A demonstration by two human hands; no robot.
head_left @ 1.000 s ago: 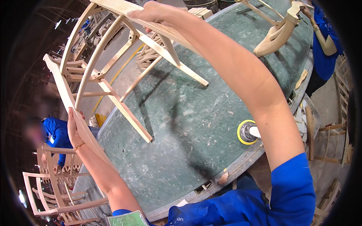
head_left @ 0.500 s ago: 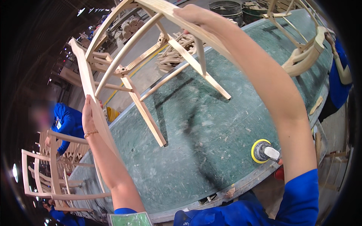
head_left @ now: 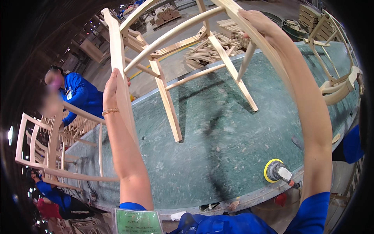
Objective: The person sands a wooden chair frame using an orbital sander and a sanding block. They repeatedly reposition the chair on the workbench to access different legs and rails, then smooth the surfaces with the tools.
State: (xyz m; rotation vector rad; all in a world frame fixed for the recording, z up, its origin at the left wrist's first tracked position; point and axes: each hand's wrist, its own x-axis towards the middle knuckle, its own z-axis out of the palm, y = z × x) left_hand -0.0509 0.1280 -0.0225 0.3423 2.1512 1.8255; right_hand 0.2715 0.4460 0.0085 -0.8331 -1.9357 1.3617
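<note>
Both hands grip the unfinished wooden chair frame (head_left: 175, 58), the left hand (head_left: 113, 87) on a leg and the right hand (head_left: 259, 23) on the curved rail, lifting it above the green counter (head_left: 218, 156); setting it down probably needs steady control.

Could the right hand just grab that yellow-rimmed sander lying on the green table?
Probably not right now: the right hand is gripping the raised wooden chair frame. The sander lies uncovered near the table's front edge.

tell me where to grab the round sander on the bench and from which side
Grip the sander by its grey body, coming from above at the near bench edge. It lies with the yellow pad toward the left and its hose end trailing right, so the body is bare.
</note>
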